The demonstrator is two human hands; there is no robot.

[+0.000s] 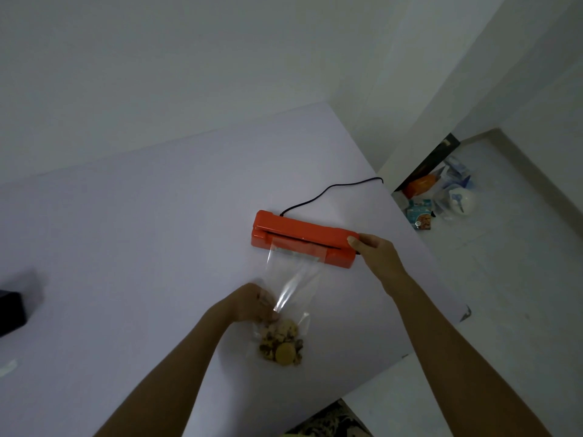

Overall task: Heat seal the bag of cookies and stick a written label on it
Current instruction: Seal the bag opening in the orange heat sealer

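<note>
Right grip [373, 250] on sealer [303, 238], white table [142, 231]

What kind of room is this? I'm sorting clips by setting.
Probably a home room: a plain white table against bare walls, an orange heat sealer on it, and household clutter on the tiled floor.

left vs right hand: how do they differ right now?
The left hand holds the clear bag just above the cookies; the right hand grips the end of the orange sealer. The left sits nearer the camera, the right farther out. Both are over the white table.
</note>
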